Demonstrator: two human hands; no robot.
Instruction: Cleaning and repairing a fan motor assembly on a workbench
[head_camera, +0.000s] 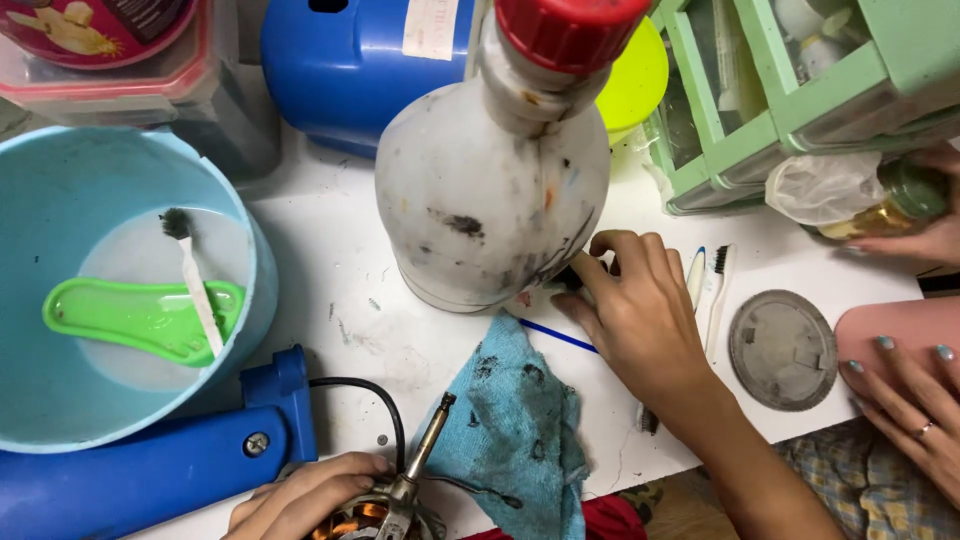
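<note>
My left hand grips a small electric motor with copper windings at the bottom edge; its metal shaft points up and to the right. My right hand reaches to the base of a dirty white plastic bottle with a red cap. Its fingertips pinch a small black object against the bottle's foot. A stained light-blue rag lies between my hands on the white table.
A light-blue basin at left holds a green scoop and a white brush. A blue casing lies at the front. Toothbrushes and a grey round lid lie at right. Another person's hands hold a capped jar by green drawers.
</note>
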